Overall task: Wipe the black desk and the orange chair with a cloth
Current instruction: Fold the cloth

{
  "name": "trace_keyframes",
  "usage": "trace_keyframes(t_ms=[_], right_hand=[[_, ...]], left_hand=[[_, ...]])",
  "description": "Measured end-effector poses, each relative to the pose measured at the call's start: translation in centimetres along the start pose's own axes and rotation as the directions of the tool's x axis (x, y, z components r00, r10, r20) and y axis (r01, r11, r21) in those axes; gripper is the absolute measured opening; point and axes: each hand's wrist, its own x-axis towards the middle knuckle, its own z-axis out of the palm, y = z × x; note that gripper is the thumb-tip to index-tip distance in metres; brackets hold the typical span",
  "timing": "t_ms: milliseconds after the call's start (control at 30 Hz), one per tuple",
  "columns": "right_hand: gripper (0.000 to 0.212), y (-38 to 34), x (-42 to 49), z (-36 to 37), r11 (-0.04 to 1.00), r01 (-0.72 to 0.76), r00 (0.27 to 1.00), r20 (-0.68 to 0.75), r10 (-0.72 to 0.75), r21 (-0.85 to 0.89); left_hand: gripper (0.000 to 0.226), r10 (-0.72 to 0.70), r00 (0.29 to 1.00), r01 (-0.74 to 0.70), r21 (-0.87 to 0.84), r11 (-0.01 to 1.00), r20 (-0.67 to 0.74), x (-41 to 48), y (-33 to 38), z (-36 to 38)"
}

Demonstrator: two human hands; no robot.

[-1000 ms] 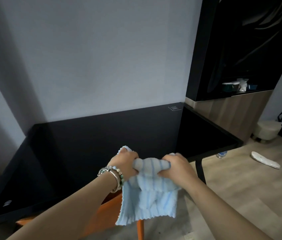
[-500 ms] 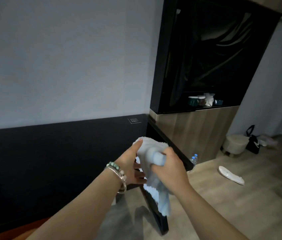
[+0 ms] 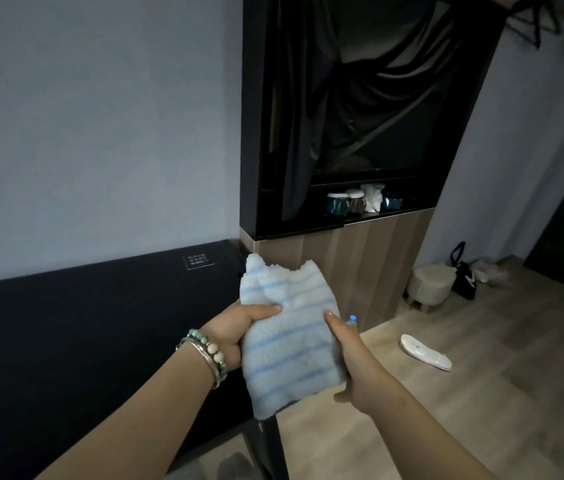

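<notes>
At my eleven o'clock is a grey wall (image 3: 100, 126); at one, a dark cabinet (image 3: 360, 109); at three, wooden floor (image 3: 498, 393) with a small stool (image 3: 431, 282).

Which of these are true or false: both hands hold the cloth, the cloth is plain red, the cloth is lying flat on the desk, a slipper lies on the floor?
1. Both hands hold the cloth. True: the left hand and right hand grip the cloth.
2. The cloth is plain red. False: it is pale with blue stripes.
3. The cloth lies flat on the desk. False: it is held up above the black desk.
4. A slipper lies on the floor. True: a white slipper.
</notes>
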Motion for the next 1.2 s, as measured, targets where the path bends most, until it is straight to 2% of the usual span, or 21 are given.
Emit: trace_keyframes(t_ms=[67, 133, 200, 267, 333, 433, 500, 567, 733, 900, 1033, 1200], right_hand=[[0.052, -1.2, 2.5, -1.5, 0.986, -0.087, 0.988, 0.139, 0.067, 0.141], [0.063, -2.3, 4.9, -2.5, 0.954, -0.197, 0.966, 0.210, 0.149, 0.227], [0.069, -3.4, 7.4, -3.3, 0.885, -0.272, 0.936, 0.319, 0.152, 0.377], [0.074, -4.5, 9.5, -4.1, 0.817, -0.269, 0.933, 0.350, 0.088, 0.510], [0.063, -5.2, 11.9, -5.6, 0.813, -0.170, 0.964, 0.265, 0.019, 0.557], [0.053, -6.4, 15.7, -8.4, 0.815, -0.050, 0.993, 0.117, -0.022, 0.577], [0.047, -7.5, 18.4, -10.4, 0.823, -0.007, 0.996, 0.076, -0.044, 0.568], [0.038, -9.1, 20.9, -12.2, 0.825, 0.010, 0.997, 0.060, -0.053, 0.565], [0.030, -13.5, 27.4, -18.7, 0.829, -0.028, 0.992, 0.116, -0.045, 0.558], [0.030, -16.4, 33.1, -24.8, 0.871, -0.096, 0.977, 0.214, -0.010, 0.481], [0.031, -18.6, 37.0, -25.9, 0.914, -0.129, 0.961, 0.277, 0.019, 0.384], [0.026, -21.0, 42.1, -25.6, 0.881, -0.207, 0.946, 0.317, 0.068, 0.426]], left_hand=[[0.057, 0.019, 0.999, -0.019, -0.017, 1.000, 0.042, 3.3, 1.1, 0.8], [0.058, 0.028, 0.997, -0.026, -0.027, 0.999, 0.069, 6.4, 2.1, 1.3], [0.057, 0.006, 0.997, -0.003, -0.043, 0.999, 0.076, 9.3, 2.7, 1.5], [0.057, -0.027, 0.999, 0.029, -0.050, 0.998, 0.036, 12.1, 3.0, 1.6], [0.057, -0.042, 0.998, 0.041, -0.036, 0.999, -0.037, 15.0, 3.1, 1.6], [0.061, -0.074, 0.991, 0.069, -0.041, 0.997, -0.115, 19.0, 3.0, 2.3], [0.069, -0.095, 0.984, 0.088, -0.053, 0.995, -0.151, 21.7, 3.1, 3.3], [0.065, -0.115, 0.974, 0.100, -0.087, 0.991, -0.197, 24.5, 3.1, 4.4], [0.054, -0.072, 0.975, 0.017, -0.250, 0.968, -0.210, 32.7, 2.2, 9.0], [0.041, -0.087, 0.947, -0.015, -0.313, 0.950, -0.310, 38.6, 2.6, 13.5], [0.031, -0.046, 0.931, -0.084, -0.334, 0.939, -0.362, 41.5, 4.1, 14.3], [0.014, 0.001, 0.927, -0.123, -0.303, 0.945, -0.374, 44.9, 6.2, 12.6]])
